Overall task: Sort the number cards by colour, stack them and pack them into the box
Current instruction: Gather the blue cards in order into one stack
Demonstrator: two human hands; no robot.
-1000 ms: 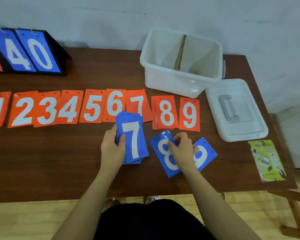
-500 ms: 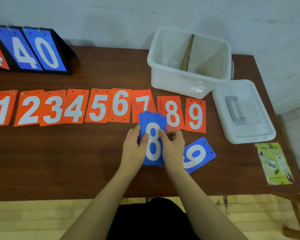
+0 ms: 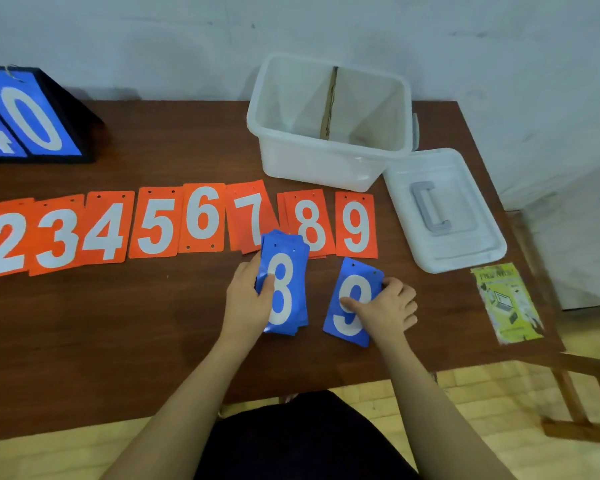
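Far left: flip scoreboard (image 3: 28, 116) stands at the table's back edge, blue cards showing 4 and 0; not part of the current handling.

Orange cards (image 3: 153, 223), 2 through 9, lie face up in one overlapping row across the table (image 3: 118, 341). Judged reason: laid out in number order so they can be gathered in sequence later; untouched at present.

Left hand (image 3: 246, 299) grips the blue stack (image 3: 284, 289), thumb curled over the face beside the 8, fingers under the left edge. Stack is held just in front of the orange 7 and 8, top edge overlapping them. Likely held as a collecting pile, face up, to receive the next number.

Right hand (image 3: 385, 306) pinches the blue 9 card (image 3: 352, 303): thumb on the face, fingers curled behind the right edge. Card sits just beside the stack, not touching it.

Box (image 3: 329, 164) stands open behind the row, cardboard divider (image 3: 329, 102) upright inside; no cards visible in it. Lid (image 3: 444, 209) lies to its right, handle up. Yellow leaflet (image 3: 506, 303) near the table's right edge.
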